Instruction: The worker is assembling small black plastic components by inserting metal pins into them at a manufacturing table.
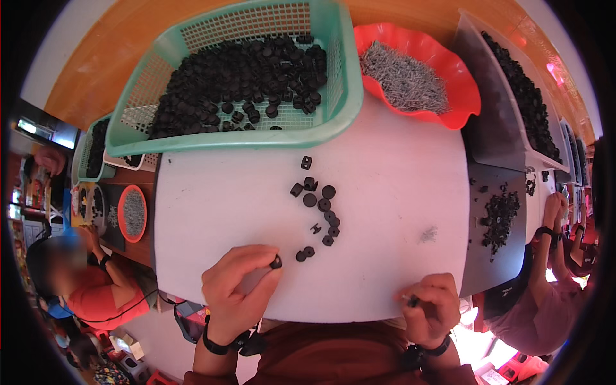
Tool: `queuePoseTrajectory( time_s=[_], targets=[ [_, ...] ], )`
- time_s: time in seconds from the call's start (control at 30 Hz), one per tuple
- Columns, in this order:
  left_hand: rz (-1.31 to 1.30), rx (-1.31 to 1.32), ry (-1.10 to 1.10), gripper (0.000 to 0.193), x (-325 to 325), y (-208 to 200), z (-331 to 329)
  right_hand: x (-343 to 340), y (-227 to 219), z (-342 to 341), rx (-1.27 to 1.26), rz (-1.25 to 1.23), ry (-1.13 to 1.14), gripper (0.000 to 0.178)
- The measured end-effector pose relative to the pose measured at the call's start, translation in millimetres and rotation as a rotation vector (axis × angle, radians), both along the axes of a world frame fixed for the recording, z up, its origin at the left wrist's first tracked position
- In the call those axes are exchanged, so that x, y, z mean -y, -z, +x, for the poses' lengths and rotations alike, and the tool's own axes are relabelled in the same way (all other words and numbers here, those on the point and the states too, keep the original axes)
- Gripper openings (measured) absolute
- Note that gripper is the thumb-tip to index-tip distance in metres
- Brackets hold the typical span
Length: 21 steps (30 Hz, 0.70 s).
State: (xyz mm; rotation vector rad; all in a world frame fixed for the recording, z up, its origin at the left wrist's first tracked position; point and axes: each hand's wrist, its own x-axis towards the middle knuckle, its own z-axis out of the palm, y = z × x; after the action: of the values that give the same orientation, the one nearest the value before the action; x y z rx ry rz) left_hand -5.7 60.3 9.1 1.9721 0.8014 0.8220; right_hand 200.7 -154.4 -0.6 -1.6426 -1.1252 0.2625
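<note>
Left hand point(239, 287) pinches a black knob point(276, 262) between thumb and forefinger; curled right hand point(432, 309) clamps a dark piece point(413, 300).

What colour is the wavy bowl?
The wavy bowl is bright red, seen best in the head view.

Small black part point(276, 262) in the left grip point(232, 289)

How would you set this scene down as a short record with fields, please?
Left hand: small black part between thumb and fingertips
Right hand: small dark piece, details unclear
Between and beyond the hands: loose black parts on a white work surface
Far side: green basket of black pieces; at its right, red bowl of thin silver pieces
</note>
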Motion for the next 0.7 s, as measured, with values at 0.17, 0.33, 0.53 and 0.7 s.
queuePoseTrajectory(
  time_s=[0.17,0.33,0.53,0.7],
  targets=[
    [-0.157,0.061,-0.013,0.025,-0.3,3.6,-1.9,2.3,2.3,3.4,-0.081,0.021,-0.074,0.022],
    [-0.129,0.02,0.058,0.024,-7.0,-1.6,1.9,-1.9,6.1,7.1,-0.118,0.092,-0.131,0.023],
    [-0.086,0.007,0.041,0.024,-5.9,-0.1,3.6,-5.2,2.5,7.4,-0.141,0.051,-0.148,0.022],
    [-0.074,0.016,0.027,0.024,-4.3,3.0,3.0,3.4,3.8,3.4,-0.246,0.065,-0.041,0.025]
  ],
)
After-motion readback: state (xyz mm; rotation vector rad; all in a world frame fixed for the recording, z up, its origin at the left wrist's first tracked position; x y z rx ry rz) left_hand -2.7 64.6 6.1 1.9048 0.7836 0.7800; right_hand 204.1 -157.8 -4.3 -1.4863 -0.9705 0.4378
